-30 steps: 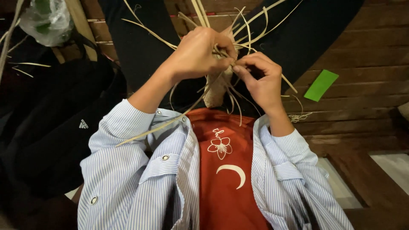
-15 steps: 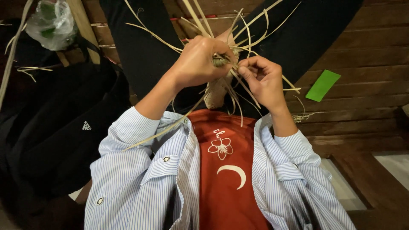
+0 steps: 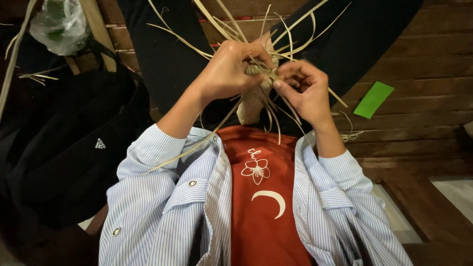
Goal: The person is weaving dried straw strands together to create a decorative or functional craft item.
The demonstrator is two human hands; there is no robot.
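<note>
At frame centre I see a pale woven straw piece [image 3: 252,101], loose strands fanning upward. My left hand [image 3: 227,69] closes around its top; my right hand [image 3: 304,91] pinches strands beside it.

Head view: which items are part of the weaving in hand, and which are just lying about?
In use:
left hand
right hand
pale straw strips
small woven piece

Lying about:
black bag
green paper slip
clear plastic bag
wooden floor

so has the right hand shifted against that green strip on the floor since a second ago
No, barely: the right hand sits about as far left of the green strip as before, fingers working the pale strands.
</note>
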